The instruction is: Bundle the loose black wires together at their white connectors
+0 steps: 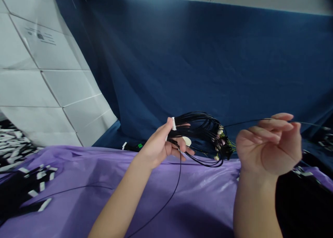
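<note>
A looped bundle of thin black cables (199, 122) is gripped in my left hand (162, 139), the thumb pressing by a white band (173, 123) around it. Small cream and yellowish-green ends (220, 139) show at the bundle's right side. A pale round piece (186, 141) lies by my left fingers. To the right, my right hand (269, 144) is raised, fingertips pinched around a single thin black cable (241, 122) that runs from the bundle and on toward the right edge. Another loose strand (177, 186) hangs below my left hand.
Purple sheeting (203, 193) covers the surface in front. Black bundles with white bands (33, 187) lie at left, and more black-and-white items (10, 144) behind them. A dark blue cloth (208, 58) hangs at the back. White boxes (49, 85) are stacked at left.
</note>
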Demonstrator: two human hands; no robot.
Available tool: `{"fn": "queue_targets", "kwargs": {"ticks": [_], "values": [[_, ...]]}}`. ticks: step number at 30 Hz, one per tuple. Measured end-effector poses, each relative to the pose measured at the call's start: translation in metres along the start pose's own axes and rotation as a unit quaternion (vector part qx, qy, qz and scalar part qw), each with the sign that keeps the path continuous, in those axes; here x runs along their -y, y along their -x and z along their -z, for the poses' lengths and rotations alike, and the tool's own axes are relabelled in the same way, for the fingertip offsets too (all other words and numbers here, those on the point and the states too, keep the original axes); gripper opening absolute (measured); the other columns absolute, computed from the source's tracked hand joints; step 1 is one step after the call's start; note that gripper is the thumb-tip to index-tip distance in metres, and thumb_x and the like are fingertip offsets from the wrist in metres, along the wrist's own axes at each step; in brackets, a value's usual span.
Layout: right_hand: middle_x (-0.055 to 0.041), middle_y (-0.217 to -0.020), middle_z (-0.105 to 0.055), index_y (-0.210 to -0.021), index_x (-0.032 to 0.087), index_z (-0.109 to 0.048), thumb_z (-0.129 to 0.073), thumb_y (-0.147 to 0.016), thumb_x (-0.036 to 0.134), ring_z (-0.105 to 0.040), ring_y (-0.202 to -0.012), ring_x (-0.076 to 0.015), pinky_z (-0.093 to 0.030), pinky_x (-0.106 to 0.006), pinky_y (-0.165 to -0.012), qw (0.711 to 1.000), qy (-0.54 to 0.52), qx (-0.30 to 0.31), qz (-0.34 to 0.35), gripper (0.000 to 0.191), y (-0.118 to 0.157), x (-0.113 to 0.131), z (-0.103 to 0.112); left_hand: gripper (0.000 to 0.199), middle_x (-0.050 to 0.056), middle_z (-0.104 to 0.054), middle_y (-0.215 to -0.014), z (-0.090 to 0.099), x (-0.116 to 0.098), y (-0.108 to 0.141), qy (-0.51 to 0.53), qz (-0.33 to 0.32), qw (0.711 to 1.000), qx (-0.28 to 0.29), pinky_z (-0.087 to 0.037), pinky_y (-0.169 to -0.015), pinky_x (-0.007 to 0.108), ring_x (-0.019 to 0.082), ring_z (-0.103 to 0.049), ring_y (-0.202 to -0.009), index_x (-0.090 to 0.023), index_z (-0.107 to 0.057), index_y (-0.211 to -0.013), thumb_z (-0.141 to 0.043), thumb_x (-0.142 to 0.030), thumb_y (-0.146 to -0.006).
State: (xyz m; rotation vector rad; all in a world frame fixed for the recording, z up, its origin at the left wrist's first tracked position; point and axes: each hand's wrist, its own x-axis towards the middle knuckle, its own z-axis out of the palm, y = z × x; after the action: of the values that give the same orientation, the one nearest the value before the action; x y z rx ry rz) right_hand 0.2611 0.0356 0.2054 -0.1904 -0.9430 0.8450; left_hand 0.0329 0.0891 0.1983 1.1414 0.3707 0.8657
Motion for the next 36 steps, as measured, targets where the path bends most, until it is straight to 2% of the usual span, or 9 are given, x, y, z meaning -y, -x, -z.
{"fn": "queue_targets", "kwargs": {"ticks": [4, 7, 11, 13, 15, 17, 20, 22, 36], "values": [[0.0036, -0.062, -0.044, -0.082, 0.034, -0.069, -0.051, -0.096, 0.041, -0.032, -0.046, -0.0105, -0.035, -0.026, -0.049, 0.999, -0.026, -0.009, 0.040, 0.023, 0.001, -0.002, -0.013, 0.057, 0.003, -0.062, -0.053, -0.002, 0.001, 0.001, -0.030, -0.014, 0.999, -0.003, -0.055, -0.051, 0.030, 0.027, -0.072, -0.068, -0.013, -0.058, -0.115, -0.042, -0.062, -0.091], [0.0015, -0.065, -0.040, -0.077, 0.039, -0.069, -0.048, -0.096, 0.045, -0.036, -0.053, -0.0131, -0.041, -0.027, -0.056, 0.999, 0.004, 0.020, 0.039, 0.029, 0.003, 0.000, -0.016, 0.056, 0.005, -0.064, -0.056, -0.003, 0.001, 0.001, -0.044, -0.016, 0.999, -0.007, -0.055, -0.052, 0.030, 0.027, -0.072, -0.069, -0.012, -0.061, -0.113, -0.042, -0.061, -0.092], [0.0058, -0.051, -0.022, -0.082, 0.038, -0.068, -0.052, -0.094, 0.046, -0.017, -0.038, -0.0110, -0.026, -0.025, -0.034, 0.990, 0.072, 0.116, 0.044, 0.021, 0.010, 0.002, -0.013, 0.057, 0.005, -0.064, -0.056, -0.003, 0.001, 0.001, -0.064, -0.025, 0.997, -0.037, -0.054, -0.052, 0.028, 0.025, -0.071, -0.067, -0.012, -0.062, -0.111, -0.044, -0.061, -0.091], [0.0069, -0.048, -0.028, -0.087, 0.034, -0.069, -0.059, -0.091, 0.039, -0.022, -0.036, -0.0094, -0.024, -0.025, -0.034, 0.976, 0.159, 0.138, 0.061, 0.012, 0.015, 0.000, -0.013, 0.057, 0.006, -0.065, -0.057, -0.003, 0.000, 0.001, -0.080, -0.031, 0.995, -0.047, -0.055, -0.053, 0.028, 0.024, -0.071, -0.065, -0.011, -0.062, -0.112, -0.044, -0.061, -0.091], [0.0043, -0.054, -0.046, -0.088, 0.029, -0.070, -0.065, -0.088, 0.028, -0.038, -0.044, -0.0103, -0.030, -0.026, -0.040, 0.945, 0.291, 0.125, 0.084, 0.005, 0.019, -0.002, -0.016, 0.058, 0.007, -0.067, -0.059, -0.003, -0.001, 0.001, -0.103, -0.037, 0.993, -0.050, -0.055, -0.053, 0.027, 0.023, -0.071, -0.064, -0.010, -0.062, -0.113, -0.043, -0.060, -0.092], [0.0011, -0.064, -0.058, -0.086, 0.026, -0.070, -0.067, -0.085, 0.017, -0.047, -0.053, -0.0119, -0.033, -0.027, -0.046, 0.891, 0.420, 0.132, 0.110, 0.009, 0.020, -0.005, -0.021, 0.057, 0.009, -0.068, -0.060, -0.004, -0.001, 0.002, -0.128, -0.037, 0.990, -0.045, -0.055, -0.053, 0.026, 0.021, -0.070, -0.062, -0.009, -0.064, -0.111, -0.043, -0.059, -0.092], [0.0002, -0.069, -0.059, -0.086, 0.023, -0.069, -0.065, -0.084, 0.011, -0.049, -0.058, -0.0121, -0.036, -0.028, -0.051, 0.810, 0.534, 0.186, 0.154, 0.013, 0.018, -0.009, -0.028, 0.054, 0.009, -0.068, -0.060, -0.005, -0.002, 0.004, -0.152, -0.026, 0.988, -0.025, -0.054, -0.054, 0.025, 0.020, -0.069, -0.059, -0.009, -0.065, -0.103, -0.044, -0.058, -0.093], [0.0003, -0.070, -0.059, -0.088, 0.022, -0.068, -0.063, -0.085, 0.010, -0.050, -0.059, -0.0116, -0.038, -0.027, -0.052, 0.785, 0.559, 0.202, 0.171, 0.013, 0.016, -0.011, -0.031, 0.054, 0.009, -0.068, -0.060, -0.005, -0.002, 0.005, -0.158, -0.017, 0.987, -0.018, -0.054, -0.054, 0.025, 0.019, -0.069, -0.059, -0.009, -0.065, -0.102, -0.043, -0.058, -0.092], [-0.0011, -0.078, -0.067, -0.088, 0.017, -0.068, -0.063, -0.084, 0.005, -0.057, -0.068, -0.0109, -0.045, -0.025, -0.059, 0.775, 0.550, 0.212, 0.227, 0.014, 0.014, -0.024, -0.033, 0.049, 0.009, -0.069, -0.060, -0.010, -0.004, 0.008, -0.147, -0.006, 0.989, -0.004, -0.054, -0.054, 0.026, 0.022, -0.070, -0.061, -0.013, -0.063, -0.094, -0.045, -0.058, -0.092]]}}
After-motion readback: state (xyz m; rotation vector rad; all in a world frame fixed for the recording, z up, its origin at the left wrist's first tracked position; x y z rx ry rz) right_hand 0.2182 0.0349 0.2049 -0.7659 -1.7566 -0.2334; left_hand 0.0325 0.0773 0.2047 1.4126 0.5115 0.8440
